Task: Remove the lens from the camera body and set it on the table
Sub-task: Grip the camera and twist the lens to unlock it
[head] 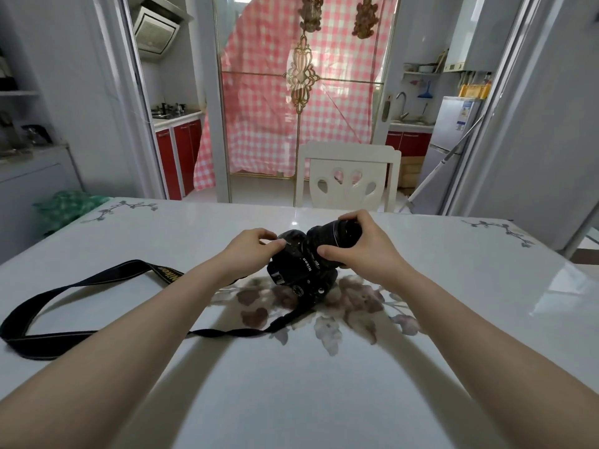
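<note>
From the head camera, a black camera body (299, 270) sits near the middle of the white table (453, 286), over a printed grey-brown flower pattern (350, 306). White letters reading "Nikon" show on the body's top, upside down from here. The lens (334, 236) is still mounted and points toward one o'clock, away from the wearer.

The right hand (363, 244) wraps around the lens barrel, thumb on the near side and fingers over the far end. The left hand (252, 246) grips the body's far-left end at about ten o'clock from the lens mount, fingertips curled onto it.

A black neck strap (64, 306) trails from the body toward eight o'clock and loops across the table; yellow "Nikon" lettering is readable on it beside the left forearm.

At twelve o'clock beyond the table stands a white chair (346, 176), with a pink checked curtain (259, 102) behind it.
</note>
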